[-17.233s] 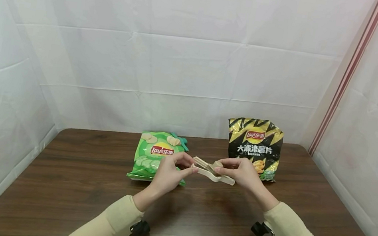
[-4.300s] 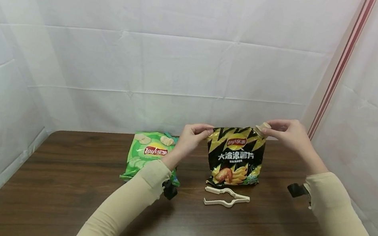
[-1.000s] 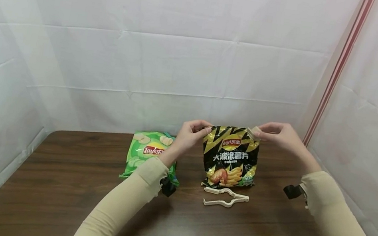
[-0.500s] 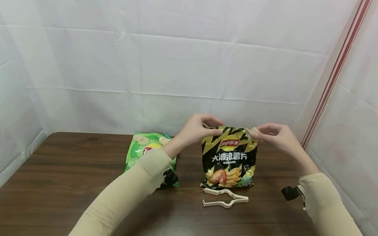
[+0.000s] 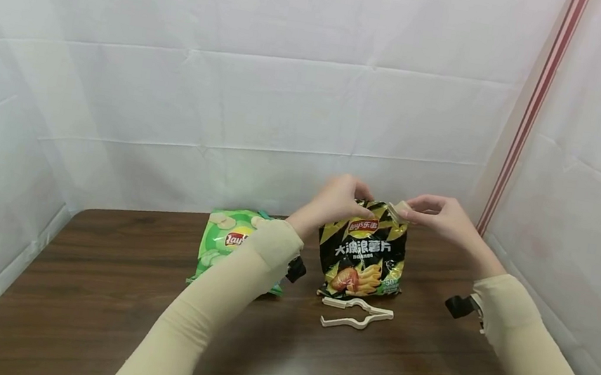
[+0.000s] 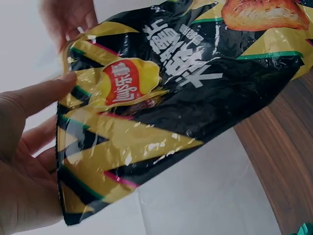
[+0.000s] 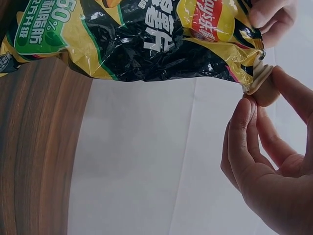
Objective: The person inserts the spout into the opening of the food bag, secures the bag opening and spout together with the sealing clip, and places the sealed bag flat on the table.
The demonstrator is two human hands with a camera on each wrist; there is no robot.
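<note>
A black-and-yellow chip bag (image 5: 361,254) stands upright on the table, its top edge held by both hands. My left hand (image 5: 338,200) pinches that edge near its middle, thumb (image 6: 46,90) on the front and the other fingers behind. At the bag's upper right corner, my right hand (image 5: 443,216) pinches a beige round-capped spout (image 7: 264,88) between thumb and fingertips. The spout sits against the corner; whether it reaches inside the bag is hidden. A cream hinged bag clip (image 5: 379,314) lies on the table just in front of the bag, its two arms spread.
Left of the black bag lies a green chip bag (image 5: 214,243), partly covered by the left sleeve. A teal piece (image 5: 264,214) shows at its top. White sheeting (image 5: 266,106) walls the back and sides of the dark wooden table (image 5: 107,288).
The cream clip was in both hands earlier and now lies on the table. My left hand has slid right along the bag's top edge, from its left corner toward the spout.
</note>
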